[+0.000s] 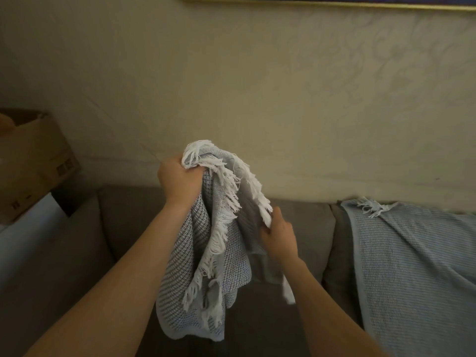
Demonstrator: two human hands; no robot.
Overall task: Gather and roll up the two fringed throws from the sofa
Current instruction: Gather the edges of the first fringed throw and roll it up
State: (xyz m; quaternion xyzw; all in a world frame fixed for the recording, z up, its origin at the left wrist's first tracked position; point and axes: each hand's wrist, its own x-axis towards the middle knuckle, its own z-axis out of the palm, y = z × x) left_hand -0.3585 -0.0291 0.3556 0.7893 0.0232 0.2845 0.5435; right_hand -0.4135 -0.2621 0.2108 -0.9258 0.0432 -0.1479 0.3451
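Gripping the bunched throw (206, 253) above the sofa (296, 228): left hand (179, 180) clenched on top, right hand (279, 234) pinching its fringed edge. Second throw (412, 266) lies draped at right.

Left hand (180, 180) is hiding its fingertips in the held throw (185, 274) — the second throw (412, 266) is running off the right and bottom edges, cardboard box (33, 161) is getting clipped on the left.

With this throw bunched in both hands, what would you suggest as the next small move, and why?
Probably slide the right hand along the fringed edge to its corner and spread the held throw out: it hangs crumpled from the left hand, too bunched to roll. The second throw lies draped over the sofa.
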